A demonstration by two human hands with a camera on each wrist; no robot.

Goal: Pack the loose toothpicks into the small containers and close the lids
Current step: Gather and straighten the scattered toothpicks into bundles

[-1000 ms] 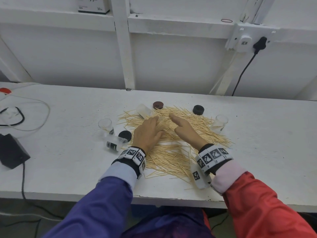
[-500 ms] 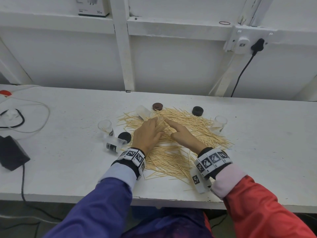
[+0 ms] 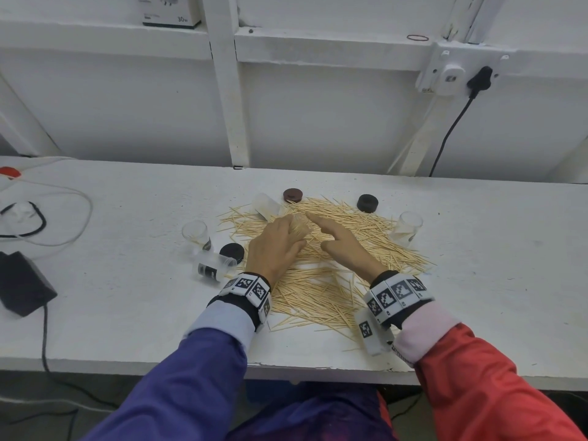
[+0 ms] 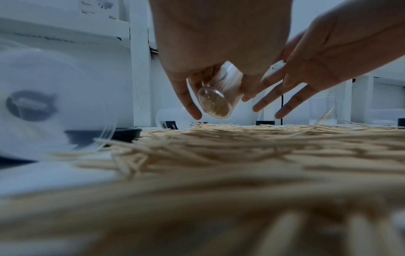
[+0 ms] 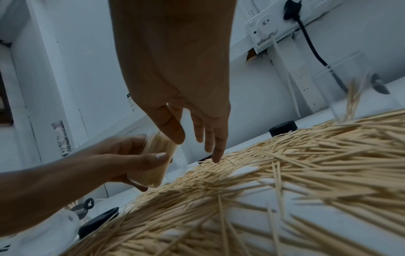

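Note:
A wide pile of loose toothpicks (image 3: 334, 288) covers the middle of the white table (image 3: 509, 281). My left hand (image 3: 280, 237) grips a clear container (image 3: 299, 226) packed with toothpicks and holds it tilted just above the pile; the container (image 4: 219, 97) shows its round base in the left wrist view. My right hand (image 3: 331, 230) is open with straight fingers, and its index tip reaches the pile beside the container (image 5: 156, 161). Other clear containers stand upright at the left (image 3: 194, 233) and right (image 3: 409, 227). Two more lie on their sides (image 3: 214, 268) (image 3: 265, 205).
Loose lids lie around the pile: a brown lid (image 3: 292, 195), a black lid (image 3: 367, 203) at the back, another black lid (image 3: 232, 251) near my left hand. A black adapter (image 3: 22, 284) and cables (image 3: 47, 211) occupy the left end. A wall socket (image 3: 451, 74) is behind.
My right hand has slid left across the pile, bringing its index finger up beside the container. My left hand has stayed almost still with the container in it.

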